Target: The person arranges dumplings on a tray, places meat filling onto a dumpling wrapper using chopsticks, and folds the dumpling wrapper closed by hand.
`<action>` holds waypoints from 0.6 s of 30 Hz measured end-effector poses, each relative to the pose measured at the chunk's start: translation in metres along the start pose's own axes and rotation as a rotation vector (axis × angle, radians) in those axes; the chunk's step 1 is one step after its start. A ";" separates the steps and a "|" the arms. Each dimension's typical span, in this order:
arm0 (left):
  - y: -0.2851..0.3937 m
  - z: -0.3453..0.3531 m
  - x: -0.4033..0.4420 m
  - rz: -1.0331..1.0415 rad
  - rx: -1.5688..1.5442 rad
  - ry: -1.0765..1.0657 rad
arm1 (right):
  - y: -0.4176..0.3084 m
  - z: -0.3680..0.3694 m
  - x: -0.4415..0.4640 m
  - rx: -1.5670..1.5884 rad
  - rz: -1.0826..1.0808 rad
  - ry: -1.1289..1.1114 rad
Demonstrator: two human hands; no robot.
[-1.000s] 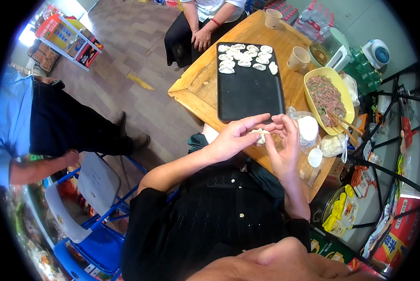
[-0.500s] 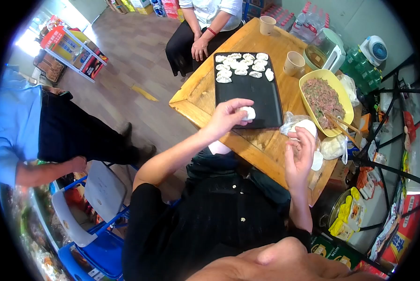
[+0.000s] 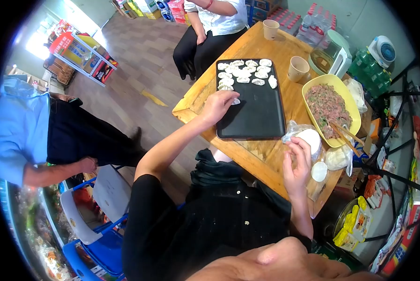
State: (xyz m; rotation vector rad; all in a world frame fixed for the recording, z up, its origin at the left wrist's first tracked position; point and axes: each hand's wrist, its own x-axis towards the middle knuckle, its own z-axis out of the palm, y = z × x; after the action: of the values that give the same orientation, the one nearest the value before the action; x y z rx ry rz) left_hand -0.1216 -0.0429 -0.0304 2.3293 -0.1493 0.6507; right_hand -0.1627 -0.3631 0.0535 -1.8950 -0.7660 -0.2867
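My left hand is over the left side of a black tray, its fingers closed on a white dumpling that they partly cover. Several folded dumplings lie in rows at the tray's far end. My right hand is raised near the table's right side, fingers apart and curved, holding nothing. Close to it are a stack of round dough wrappers in a plastic bag and a single wrapper on the table. A yellow bowl of minced filling stands beyond, with chopsticks in it.
Two paper cups and a clear jug stand on the wooden table. One person sits at the far left corner; another person stands at left by blue folding chairs. Shelves with packages line the right.
My left hand has moved away from me and left, bringing the dumpling lower over the tray near the others. My right hand stays nearly in place. The seated person has raised one arm.
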 end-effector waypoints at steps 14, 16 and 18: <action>0.008 -0.001 0.004 0.044 0.101 -0.077 | 0.008 -0.001 -0.001 0.013 0.062 -0.016; 0.005 -0.001 0.007 0.055 0.137 -0.082 | 0.010 -0.001 -0.002 -0.001 0.061 -0.008; -0.003 -0.002 0.011 0.127 0.229 -0.026 | 0.009 -0.001 -0.003 -0.003 0.068 -0.007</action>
State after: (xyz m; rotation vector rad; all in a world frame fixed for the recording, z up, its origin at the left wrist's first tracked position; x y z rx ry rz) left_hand -0.1122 -0.0381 -0.0257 2.5648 -0.2482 0.7329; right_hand -0.1593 -0.3669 0.0460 -1.9222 -0.7044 -0.2384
